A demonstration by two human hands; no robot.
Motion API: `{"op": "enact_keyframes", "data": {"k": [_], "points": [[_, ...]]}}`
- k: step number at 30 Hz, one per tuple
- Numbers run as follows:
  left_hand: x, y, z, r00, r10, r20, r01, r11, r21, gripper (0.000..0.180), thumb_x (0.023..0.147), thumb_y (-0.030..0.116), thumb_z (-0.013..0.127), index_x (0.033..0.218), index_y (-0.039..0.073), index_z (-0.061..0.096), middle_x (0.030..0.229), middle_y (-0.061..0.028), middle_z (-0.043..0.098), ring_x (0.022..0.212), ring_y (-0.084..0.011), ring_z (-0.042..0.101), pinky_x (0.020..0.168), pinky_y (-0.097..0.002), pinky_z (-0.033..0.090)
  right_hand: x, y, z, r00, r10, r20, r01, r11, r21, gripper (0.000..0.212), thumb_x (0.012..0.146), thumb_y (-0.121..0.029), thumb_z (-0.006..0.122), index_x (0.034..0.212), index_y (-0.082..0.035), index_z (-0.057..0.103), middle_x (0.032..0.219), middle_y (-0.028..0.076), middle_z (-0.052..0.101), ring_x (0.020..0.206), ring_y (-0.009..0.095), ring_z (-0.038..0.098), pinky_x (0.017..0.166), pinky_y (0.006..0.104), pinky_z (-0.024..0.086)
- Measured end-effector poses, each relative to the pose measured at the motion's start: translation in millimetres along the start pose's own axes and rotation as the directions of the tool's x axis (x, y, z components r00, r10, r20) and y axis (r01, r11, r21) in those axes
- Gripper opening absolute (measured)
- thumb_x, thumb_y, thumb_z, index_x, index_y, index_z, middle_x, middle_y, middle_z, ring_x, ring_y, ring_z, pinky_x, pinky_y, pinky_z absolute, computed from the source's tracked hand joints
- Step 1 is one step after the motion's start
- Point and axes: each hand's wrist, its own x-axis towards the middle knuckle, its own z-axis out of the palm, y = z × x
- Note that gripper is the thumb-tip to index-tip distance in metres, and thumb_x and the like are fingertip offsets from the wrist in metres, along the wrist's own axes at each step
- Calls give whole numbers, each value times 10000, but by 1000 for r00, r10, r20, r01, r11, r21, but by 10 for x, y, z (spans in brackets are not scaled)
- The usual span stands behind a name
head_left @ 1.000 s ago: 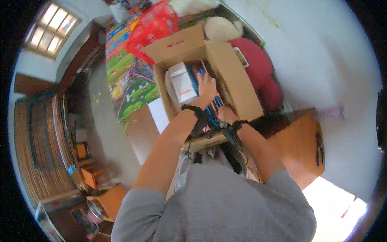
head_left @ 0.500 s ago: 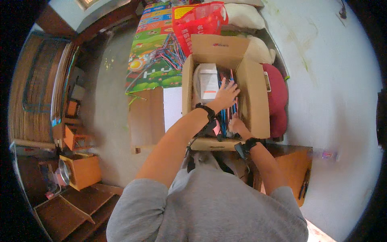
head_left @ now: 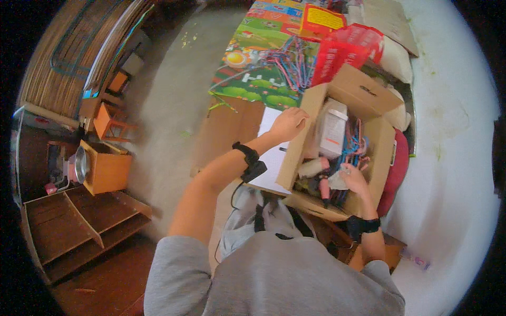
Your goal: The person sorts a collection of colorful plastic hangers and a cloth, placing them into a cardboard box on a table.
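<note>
We are working at the near end of a brown worktop, where a cardboard box is standing open toward the right. Our left hand is hanging at the box's left wall with its fingers curling; we cannot tell whether that grip is closing on the rim. Our right hand is dipping inside at the near right, its fingers meeting a pale item; whether that grip is closed on it is not clear. A white carton is lying in the box's far left, beside pink and blue rods.

Left of the box, a white sheet is covering bare wood, and a colourful mat is spreading toward the far end. A red bag is slumping beyond the box; a maroon cushion is sitting to its right, near a pale wall. Across the grey floor, an orange stool is standing left, and a brown shelf is filling the near left.
</note>
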Motion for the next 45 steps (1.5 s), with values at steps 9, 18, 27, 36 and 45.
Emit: {"op": "enact_keyframes", "data": {"k": [9, 18, 27, 36, 45], "points": [[-608, -1647, 18, 880, -473, 49, 465, 878, 118, 324, 753, 195, 570, 1013, 10, 509, 1027, -198, 511, 975, -366, 485, 855, -425, 400, 945, -2229, 753, 885, -363, 293, 294, 921, 254, 323, 765, -52, 494, 1080, -60, 564, 1027, 84, 580, 937, 162, 533, 824, 277, 416], [-860, -2766, -153, 713, -665, 221, 534, 719, 444, 861, 687, 369, 657, 1346, 53, 202, 1382, -252, 153, 1286, -414, 131, 1029, -494, 171, 2050, -2606, 1437, 902, -61, 427, -178, 849, 498, 268, 768, -104, 524, 1019, -43, 596, 873, 19, 597, 763, 97, 542, 655, 238, 439], [-522, -3335, 46, 561, -808, 180, 369, 439, 819, 629, 855, 273, 427, 1380, 70, 147, 1383, -288, 124, 1277, -438, 134, 1032, -515, 108, 3093, -2145, 1225, 963, 177, 202, -226, 941, 253, 329, 756, -351, 577, 875, -55, 656, 793, 40, 621, 698, 131, 552, 634, 256, 433], [-478, -3383, 215, 517, -835, 187, 288, 376, 881, 549, 869, 233, 368, 1357, 32, 214, 1348, -343, 153, 1236, -497, 187, 1011, -562, 122, 4889, -1289, 1049, 875, 147, -462, -158, 987, 16, 351, 763, -223, 541, 1088, -93, 564, 950, 187, 607, 862, 334, 589, 754, 406, 451], [-515, -3410, 255, 660, -750, 44, 341, 352, 871, 808, 717, 370, 605, 1328, -8, 235, 1312, -389, 160, 1224, -511, 195, 1010, -541, 171, 5211, -1275, 974, 890, 117, -440, -298, 881, -368, 315, 749, -284, 541, 950, -46, 593, 858, 216, 608, 823, 400, 575, 715, 470, 459]]}}
